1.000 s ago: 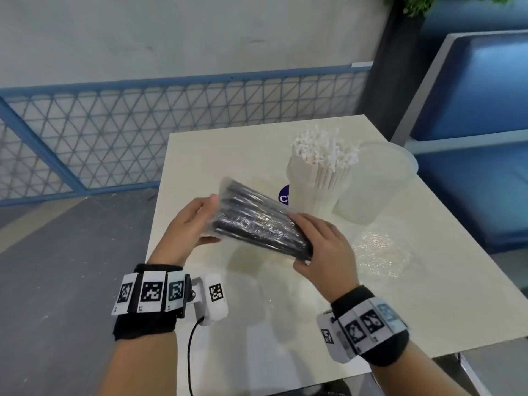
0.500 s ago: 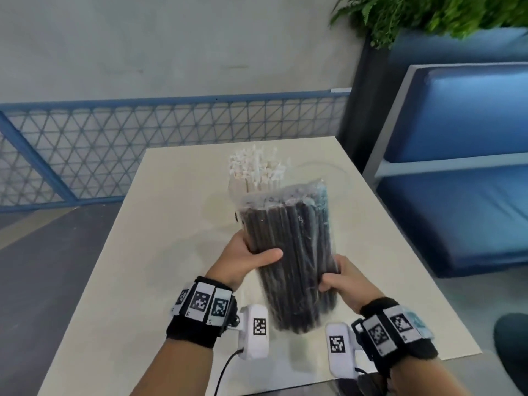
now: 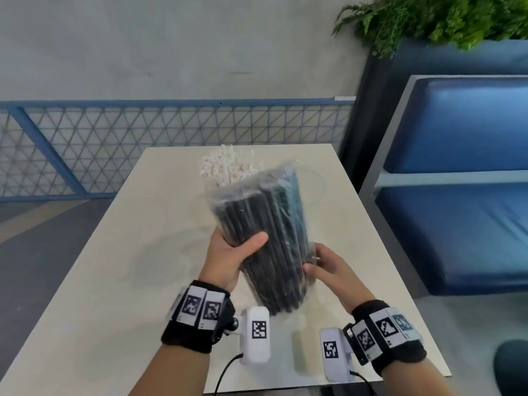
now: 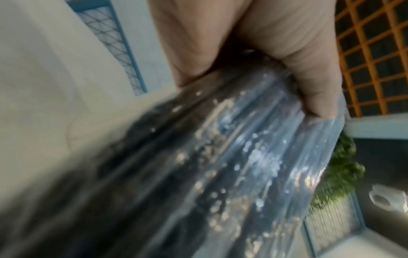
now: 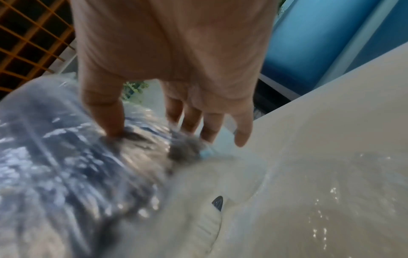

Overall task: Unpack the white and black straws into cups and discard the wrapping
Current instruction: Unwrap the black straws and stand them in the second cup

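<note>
A pack of black straws [image 3: 265,224] in clear wrapping stands tilted above the beige table [image 3: 114,281], its lower end close to the tabletop. My left hand [image 3: 228,252] grips its middle, thumb across the front. My right hand [image 3: 328,267] pinches the pack's right side, thumb in front and fingers behind. The left wrist view shows the left hand [image 4: 243,43] closed round the shiny pack [image 4: 220,174]. In the right wrist view the right hand [image 5: 176,52] has its thumb pressed on the pack [image 5: 55,157]. Behind the pack are the white straws [image 3: 225,167] standing in a cup and a clear cup [image 3: 317,178], mostly hidden.
A flat piece of clear wrapping [image 5: 331,218] lies on the table by my right hand. A blue bench [image 3: 457,224] stands right of the table. A blue mesh railing [image 3: 143,152] runs behind it, and a plant [image 3: 428,18] sits on top of the bench back.
The pack went from lying crosswise between my hands to standing on end, and now leans slightly right. My left thumb came round its front. My view rose.
</note>
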The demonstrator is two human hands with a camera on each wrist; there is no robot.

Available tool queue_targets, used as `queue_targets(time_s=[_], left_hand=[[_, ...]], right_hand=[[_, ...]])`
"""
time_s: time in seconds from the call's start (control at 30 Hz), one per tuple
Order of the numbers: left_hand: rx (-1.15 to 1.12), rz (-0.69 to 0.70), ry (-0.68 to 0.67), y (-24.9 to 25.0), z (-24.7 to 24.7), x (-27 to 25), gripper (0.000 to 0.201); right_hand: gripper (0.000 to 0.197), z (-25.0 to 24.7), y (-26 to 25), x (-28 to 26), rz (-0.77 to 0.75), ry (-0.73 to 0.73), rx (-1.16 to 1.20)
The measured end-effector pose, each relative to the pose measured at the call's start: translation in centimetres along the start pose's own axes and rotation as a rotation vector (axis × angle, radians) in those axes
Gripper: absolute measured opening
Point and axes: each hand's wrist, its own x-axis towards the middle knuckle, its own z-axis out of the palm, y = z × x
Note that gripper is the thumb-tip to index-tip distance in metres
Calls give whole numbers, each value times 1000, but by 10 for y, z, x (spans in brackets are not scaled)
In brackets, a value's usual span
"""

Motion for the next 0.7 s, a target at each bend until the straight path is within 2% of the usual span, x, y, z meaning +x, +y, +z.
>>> queue_targets(time_s=[0.13,0.23,0.33,0.4,0.47,0.5,0.57,0.6,0.63,0.7], left_hand=[[-295,-1,26,11,-21,5,89],[-387,-63,85,7,-30,5,111],[-371,-90,139,7,-42,0,127],[-307,-45,195,16,-55,0,124],[-127,43,336,32,-69,0,116],[28,114,416,42,-75,-1,113],[365,282,452,64,-81,-4,116],[529,342,410,74,-80,-7,120],[696,380,344,81,-77,-10,122],[987,414,190,88,-66,-12,124]], right_hand=[[84,-1,4,1,50,76,118],[108,14,2,4,95,-11,254],[105,30,-8,7,76,-33,325],[100,32,-13,10,65,8,365],[80,28,-22,11,44,98,369],[60,24,-29,12,24,155,340],[23,11,-46,11,-37,258,230],[19,4,-57,10,-75,280,170],[25,-5,-66,10,-125,258,110],[49,-20,-84,12,-204,164,-53]])
